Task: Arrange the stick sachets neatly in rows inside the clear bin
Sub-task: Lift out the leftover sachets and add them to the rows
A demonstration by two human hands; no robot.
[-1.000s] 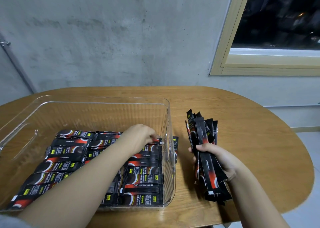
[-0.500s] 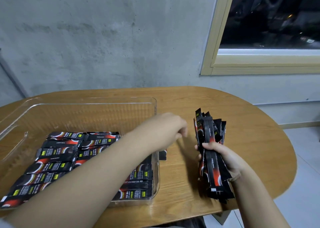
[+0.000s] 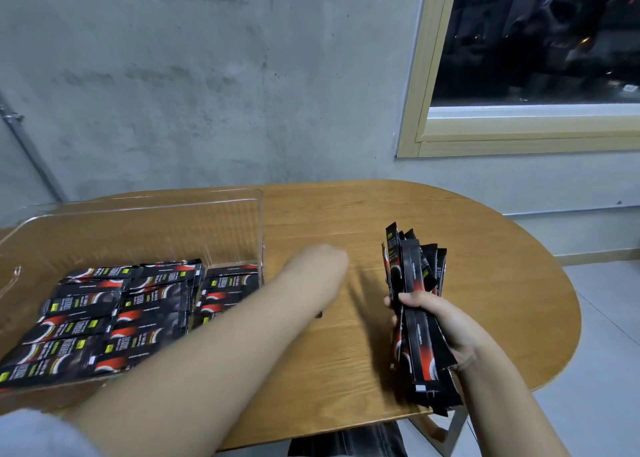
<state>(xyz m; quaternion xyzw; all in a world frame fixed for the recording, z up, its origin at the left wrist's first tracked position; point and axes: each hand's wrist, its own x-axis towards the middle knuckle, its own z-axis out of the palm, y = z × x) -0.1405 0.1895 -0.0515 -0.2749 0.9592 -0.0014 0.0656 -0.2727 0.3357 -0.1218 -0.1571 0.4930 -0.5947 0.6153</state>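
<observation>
Both hands are out over the counter (image 3: 485, 283): the right hand (image 3: 440, 321), at the lower right of the frame, has its fingers curled tightly round a bundle of stick sachets (image 3: 412, 283) held upright, while the left hand (image 3: 325, 266), near the centre, is blurred and turned away, so I cannot tell whether it is open or holding anything. It sits between the bundle and the clear bin (image 3: 138, 221), apart from both. The bin stands at the left of the frame, and the sachets in the bin (image 3: 114, 314) lie flat in rows across its near half, the far half still bare. Judging from this, the left hand is on its way to draw one sachet from the bundle. The risk is in that pull: the sachets look slick and fan unevenly at the top, so tugging one could drag its neighbours loose and spill them. A careless drop back in the bin could also skew the rows already laid.
</observation>
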